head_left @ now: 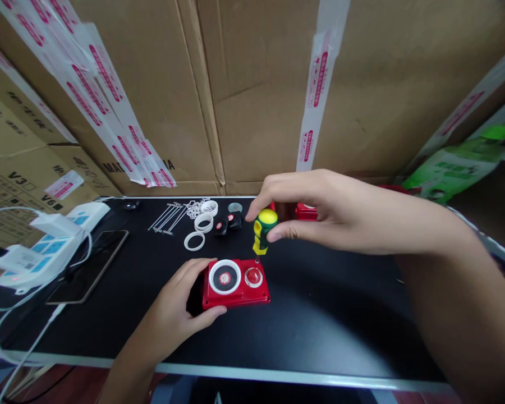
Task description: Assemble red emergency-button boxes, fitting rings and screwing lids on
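A red plastic box with a white-ringed black speaker disc and a small round red lens lies face up on the black table. Its left end is gripped between the thumb and fingers of my left hand. Above its far right corner, my right hand pinches a stubby yellow and green screwdriver between thumb and index finger. The screwdriver stands nearly upright, its tip at a screw in that corner. Whether the tip sits in the screw head, I cannot tell.
Behind the box lie white rings, black round parts and several metal rods. More red parts are partly behind my right hand. A power strip and phone lie left; cardboard walls the back; a green bottle is right.
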{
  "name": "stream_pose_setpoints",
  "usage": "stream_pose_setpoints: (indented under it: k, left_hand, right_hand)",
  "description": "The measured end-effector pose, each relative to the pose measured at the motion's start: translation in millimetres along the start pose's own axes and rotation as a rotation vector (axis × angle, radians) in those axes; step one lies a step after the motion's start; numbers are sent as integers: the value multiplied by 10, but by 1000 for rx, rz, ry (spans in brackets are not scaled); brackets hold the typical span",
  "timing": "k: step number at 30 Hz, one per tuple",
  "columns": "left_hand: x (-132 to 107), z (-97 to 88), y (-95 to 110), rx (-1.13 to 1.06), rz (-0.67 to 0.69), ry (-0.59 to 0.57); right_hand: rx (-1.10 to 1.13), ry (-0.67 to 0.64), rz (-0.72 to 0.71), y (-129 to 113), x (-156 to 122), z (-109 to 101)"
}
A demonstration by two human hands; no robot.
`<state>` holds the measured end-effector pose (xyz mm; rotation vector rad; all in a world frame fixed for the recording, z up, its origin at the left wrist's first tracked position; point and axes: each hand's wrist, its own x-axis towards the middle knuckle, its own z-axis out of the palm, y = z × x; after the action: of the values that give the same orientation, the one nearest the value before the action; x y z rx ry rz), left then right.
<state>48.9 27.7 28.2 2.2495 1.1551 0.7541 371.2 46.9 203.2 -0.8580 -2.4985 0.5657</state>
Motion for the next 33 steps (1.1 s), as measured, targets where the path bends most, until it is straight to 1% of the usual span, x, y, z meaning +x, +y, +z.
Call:
stream_pose_setpoints:
  k: [4, 8, 10, 12, 15, 18, 20, 22, 24, 27, 30, 33]
  left_hand:
    - [-1, -6, 2, 13, 1, -1]
    - [-11, -11, -3, 19, -3, -12]
    - [-11, -12, -1, 11, -7, -21]
    - [-8, -13, 5, 2, -16, -29]
    - [-4, -15, 10, -9, -31, -34]
    - [-10, -14, 1, -16, -24, -36]
    - [-15, -10, -9, -14, -19, -39]
    - [-16, -7, -13, -9, -20, -43]
    - [-13, -5, -13, -2, -18, -49]
    - [-10, -4, -13, 9, -12, -57]
    - [-17, -5, -25, 18, -4, -51]
    - [-27, -9, -40, 22, 0, -50]
  right_hand:
    - [-109, 42, 17, -3, 42, 119]
    - [-253, 105, 100, -10, 88, 246]
    - [-264, 109, 122, -3, 91, 257]
    - [-213, 89, 106, 12, 71, 216]
    - [-88, 40, 85, 38, 12, 95]
    - [50, -34, 62, 50, -34, -8]
    - [102, -62, 39, 47, -42, -34]
    - [96, -55, 29, 38, -35, -25]
    - [37, -25, 26, 31, -19, 13]
    - [-113, 19, 54, 30, 15, 105]
    - [-264, 20, 112, 30, 45, 206]
    - [-354, 16, 159, 14, 47, 255]
